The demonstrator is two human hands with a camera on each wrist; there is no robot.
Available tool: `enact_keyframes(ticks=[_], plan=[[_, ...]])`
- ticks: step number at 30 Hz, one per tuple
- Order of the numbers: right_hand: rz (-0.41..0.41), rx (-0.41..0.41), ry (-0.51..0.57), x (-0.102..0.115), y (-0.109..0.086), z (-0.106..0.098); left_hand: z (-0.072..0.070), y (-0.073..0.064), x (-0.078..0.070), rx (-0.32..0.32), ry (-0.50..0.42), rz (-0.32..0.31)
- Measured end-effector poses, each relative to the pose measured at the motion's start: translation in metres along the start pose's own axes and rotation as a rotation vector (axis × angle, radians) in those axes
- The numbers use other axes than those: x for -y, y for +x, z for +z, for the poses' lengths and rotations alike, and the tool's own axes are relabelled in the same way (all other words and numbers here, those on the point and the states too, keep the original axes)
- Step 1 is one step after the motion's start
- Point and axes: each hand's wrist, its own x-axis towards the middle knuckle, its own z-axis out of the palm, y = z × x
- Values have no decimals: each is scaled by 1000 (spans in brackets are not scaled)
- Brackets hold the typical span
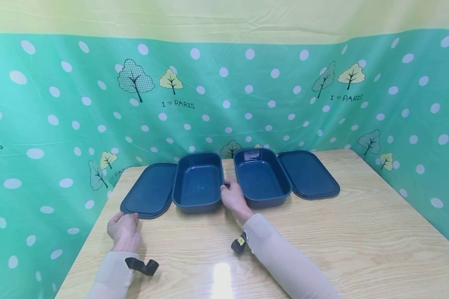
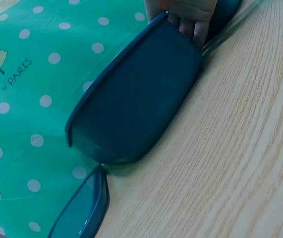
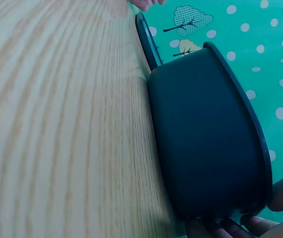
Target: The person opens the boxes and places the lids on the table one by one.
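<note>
My left hand (image 1: 124, 230) is at the near-left corner of a dark blue lid (image 1: 149, 191), pinching its edge with thumb and fingers. Just right of that lid stands an open dark blue food container (image 1: 198, 182). The right hand (image 1: 233, 196) grips this container by its right side, thumb at the rim and fingers low against the wall, as the right wrist view shows. In the left wrist view the container's outer wall (image 2: 136, 94) faces the camera, and the lid's edge (image 2: 100, 198) shows at the lower left.
A second open blue container (image 1: 262, 178) stands to the right of the right hand. Another blue lid (image 1: 308, 174) lies beyond it, against its right side. Behind the wooden table (image 1: 321, 249) hangs a green dotted curtain (image 1: 224, 91).
</note>
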Motion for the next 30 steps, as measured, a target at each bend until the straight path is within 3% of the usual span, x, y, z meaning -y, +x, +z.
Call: enact_keyframes(ticks=[14, 22, 30], plan=[[14, -1, 31, 9, -1, -3, 1, 1, -1, 15, -16, 30], [-17, -27, 36, 17, -2, -10, 6, -10, -3, 90, 52, 85], [-38, -11, 61, 26, -3, -18, 18, -17, -10, 153, 63, 136]])
